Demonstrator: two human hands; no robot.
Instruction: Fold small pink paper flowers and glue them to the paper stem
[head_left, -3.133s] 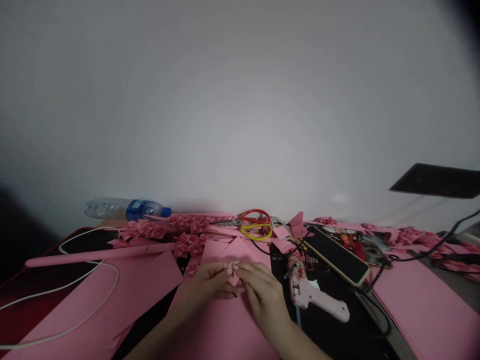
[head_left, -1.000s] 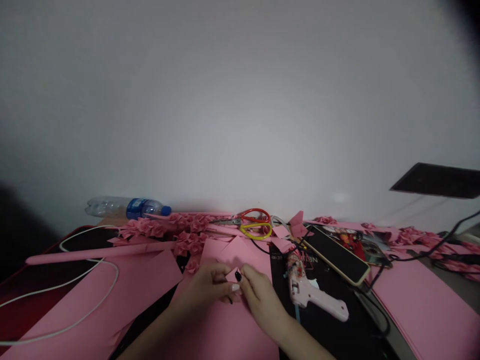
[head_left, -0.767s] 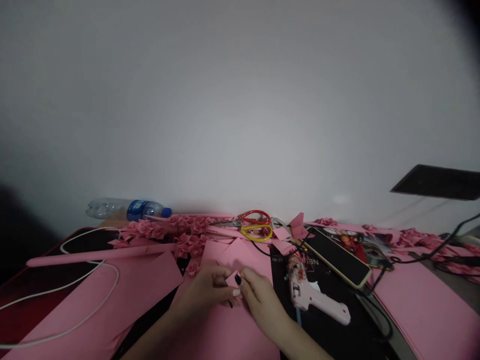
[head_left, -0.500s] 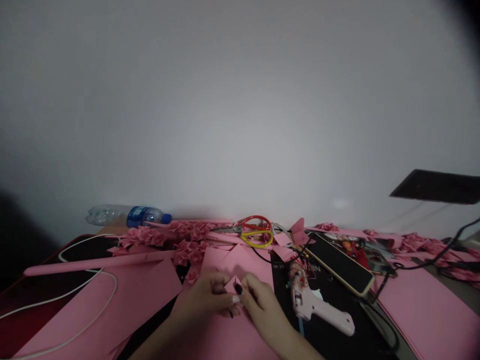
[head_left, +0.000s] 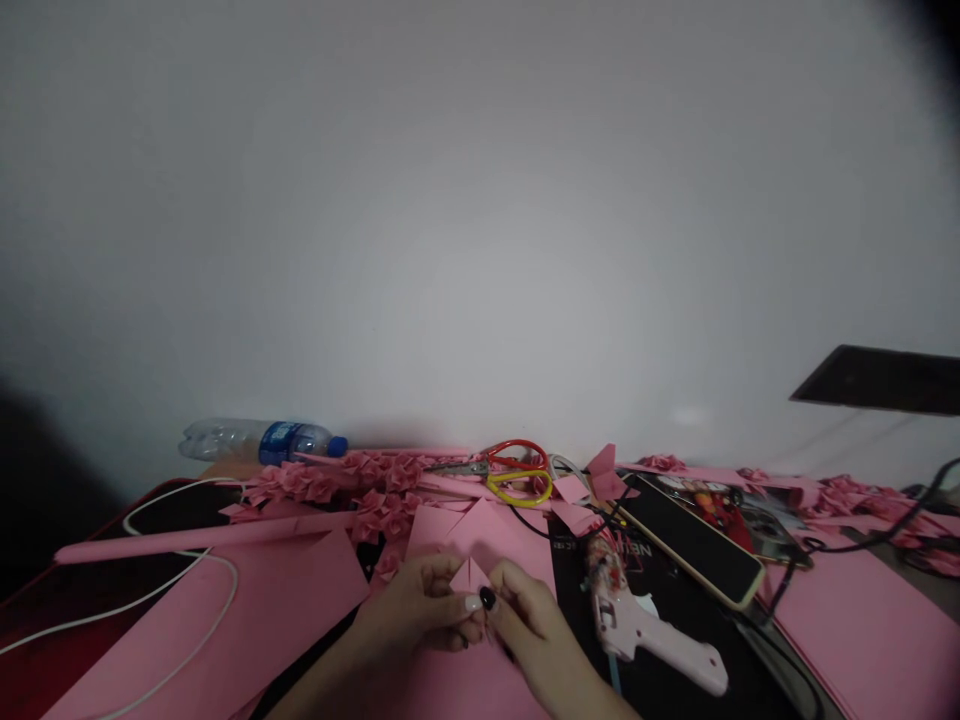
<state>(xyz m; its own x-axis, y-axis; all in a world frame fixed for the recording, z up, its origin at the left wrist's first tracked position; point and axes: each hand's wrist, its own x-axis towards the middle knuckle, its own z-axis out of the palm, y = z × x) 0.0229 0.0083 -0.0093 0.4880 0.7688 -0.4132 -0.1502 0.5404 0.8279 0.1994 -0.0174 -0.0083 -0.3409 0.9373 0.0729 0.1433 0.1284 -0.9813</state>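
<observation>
A small folded piece of pink paper [head_left: 469,577] is held between both hands, its pointed corner facing away from me and a crease down its middle. My left hand [head_left: 427,603] pinches it from the left, thumb on top. From the right, my right hand [head_left: 523,605] grips its other side, the dark-nailed thumb close to the left thumb. The lower part of the piece is hidden by the fingers. Under the hands lie pink paper sheets [head_left: 442,690]. Folded pink paper flowers [head_left: 382,515] sit just beyond the left hand.
Red-and-yellow-handled scissors [head_left: 517,487] lie behind the hands. To the right are a pink glue gun [head_left: 660,640], a phone [head_left: 686,535] and stacked pink paper [head_left: 870,610]. A plastic bottle [head_left: 262,441], a rolled paper tube [head_left: 202,538] and a white cable [head_left: 232,590] lie left.
The right thumb has slid down off the face of the folded paper, so its creased tip shows more. The whole view has shifted slightly.
</observation>
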